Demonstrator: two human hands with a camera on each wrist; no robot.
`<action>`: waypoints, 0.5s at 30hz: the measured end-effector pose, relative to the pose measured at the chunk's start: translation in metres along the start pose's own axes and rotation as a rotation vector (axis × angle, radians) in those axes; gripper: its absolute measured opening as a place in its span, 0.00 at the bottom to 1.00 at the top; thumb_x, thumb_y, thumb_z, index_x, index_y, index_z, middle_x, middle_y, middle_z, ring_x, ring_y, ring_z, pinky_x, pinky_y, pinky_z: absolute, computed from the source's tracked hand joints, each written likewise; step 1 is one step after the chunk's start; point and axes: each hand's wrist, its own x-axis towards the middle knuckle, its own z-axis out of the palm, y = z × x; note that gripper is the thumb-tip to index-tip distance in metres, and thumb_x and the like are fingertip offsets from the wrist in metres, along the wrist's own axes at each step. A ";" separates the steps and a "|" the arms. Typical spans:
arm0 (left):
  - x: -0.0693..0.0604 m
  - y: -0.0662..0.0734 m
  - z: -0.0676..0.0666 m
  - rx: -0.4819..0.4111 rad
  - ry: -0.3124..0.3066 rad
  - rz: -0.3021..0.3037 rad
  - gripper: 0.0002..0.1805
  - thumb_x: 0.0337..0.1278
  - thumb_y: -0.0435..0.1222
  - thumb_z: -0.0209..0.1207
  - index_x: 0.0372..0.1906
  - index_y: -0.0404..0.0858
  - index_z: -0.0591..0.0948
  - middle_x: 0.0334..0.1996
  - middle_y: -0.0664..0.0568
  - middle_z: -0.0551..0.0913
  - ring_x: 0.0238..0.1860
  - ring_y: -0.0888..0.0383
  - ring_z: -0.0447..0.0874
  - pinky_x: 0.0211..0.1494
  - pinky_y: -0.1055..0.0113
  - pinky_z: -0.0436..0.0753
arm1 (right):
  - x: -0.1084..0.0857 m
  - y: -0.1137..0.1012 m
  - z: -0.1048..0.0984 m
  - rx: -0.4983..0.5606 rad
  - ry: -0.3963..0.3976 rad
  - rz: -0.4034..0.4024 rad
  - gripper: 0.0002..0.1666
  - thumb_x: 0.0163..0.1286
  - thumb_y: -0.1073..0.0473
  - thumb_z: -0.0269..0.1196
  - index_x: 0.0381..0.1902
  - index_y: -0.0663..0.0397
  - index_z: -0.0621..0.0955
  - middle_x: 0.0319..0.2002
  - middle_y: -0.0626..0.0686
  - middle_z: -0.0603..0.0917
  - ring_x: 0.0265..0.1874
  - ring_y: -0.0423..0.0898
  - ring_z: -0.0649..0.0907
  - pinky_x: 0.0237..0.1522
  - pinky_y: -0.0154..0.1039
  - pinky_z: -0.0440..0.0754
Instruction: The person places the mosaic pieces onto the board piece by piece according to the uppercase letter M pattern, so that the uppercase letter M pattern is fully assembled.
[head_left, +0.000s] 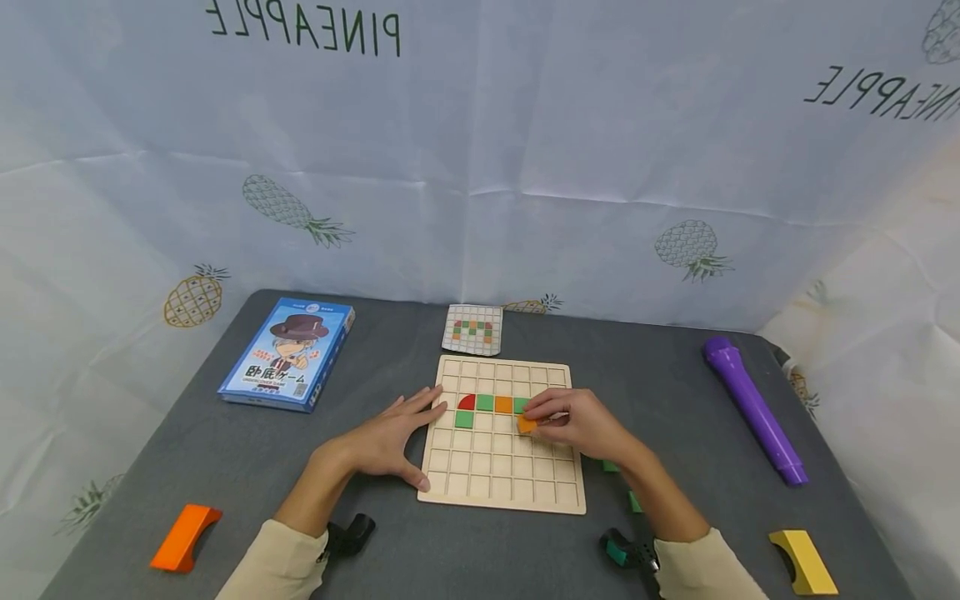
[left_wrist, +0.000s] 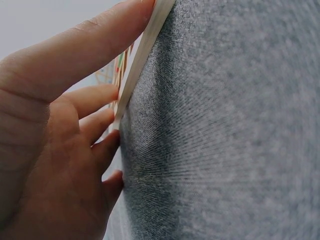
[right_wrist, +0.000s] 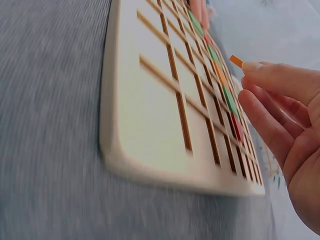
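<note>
A wooden grid board (head_left: 498, 487) lies on the dark table. In one row are a red rounded piece (head_left: 467, 402), a green square (head_left: 485, 403), an orange square (head_left: 503, 405) and another green one (head_left: 521, 406); a green square (head_left: 464, 419) sits below the red. The right wrist view also shows a red piece (right_wrist: 237, 128) at that row's end. My left hand (head_left: 386, 437) rests spread along the board's left edge, thumb and fingers touching it. My right hand (head_left: 573, 421) pinches an orange square (head_left: 527, 425) above the board, between thumb and fingertips (right_wrist: 250, 66).
A pattern card (head_left: 472, 329) lies behind the board. A blue game box (head_left: 288, 354) is at the back left, a purple stick (head_left: 756, 412) at the right. Orange (head_left: 184, 538) and yellow (head_left: 806, 562) arched blocks lie near the front corners. Green pieces (head_left: 611, 466) are by my right forearm.
</note>
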 end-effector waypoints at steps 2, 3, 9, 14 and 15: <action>0.000 0.000 0.000 0.002 0.002 -0.003 0.64 0.39 0.50 0.80 0.80 0.35 0.58 0.85 0.43 0.45 0.85 0.40 0.39 0.84 0.35 0.42 | 0.005 -0.004 0.003 0.006 -0.008 -0.009 0.13 0.65 0.60 0.72 0.48 0.51 0.90 0.50 0.53 0.89 0.48 0.43 0.87 0.44 0.31 0.88; 0.000 0.000 0.000 0.003 0.002 -0.005 0.64 0.39 0.50 0.80 0.80 0.36 0.58 0.85 0.43 0.45 0.85 0.40 0.39 0.84 0.35 0.42 | 0.007 -0.006 0.005 0.003 -0.008 -0.018 0.13 0.64 0.60 0.73 0.47 0.50 0.91 0.50 0.52 0.89 0.47 0.42 0.86 0.43 0.31 0.87; 0.000 0.000 0.000 0.002 0.001 -0.008 0.64 0.39 0.49 0.80 0.81 0.36 0.58 0.85 0.44 0.44 0.85 0.40 0.39 0.84 0.35 0.42 | 0.018 -0.013 0.016 0.005 -0.007 -0.056 0.13 0.63 0.62 0.73 0.46 0.52 0.91 0.48 0.53 0.90 0.38 0.40 0.85 0.34 0.31 0.83; 0.001 -0.001 0.000 0.004 -0.001 -0.004 0.63 0.40 0.50 0.80 0.81 0.36 0.58 0.85 0.43 0.44 0.85 0.40 0.39 0.84 0.35 0.42 | 0.024 -0.019 0.029 0.017 0.012 -0.037 0.13 0.61 0.61 0.75 0.45 0.52 0.91 0.46 0.52 0.90 0.42 0.41 0.86 0.38 0.30 0.85; 0.001 -0.001 0.000 0.007 0.001 0.000 0.63 0.40 0.50 0.80 0.80 0.36 0.58 0.85 0.43 0.44 0.85 0.39 0.39 0.83 0.34 0.42 | 0.026 -0.021 0.032 0.016 0.016 -0.033 0.13 0.61 0.61 0.75 0.45 0.51 0.91 0.46 0.51 0.90 0.44 0.42 0.87 0.40 0.29 0.86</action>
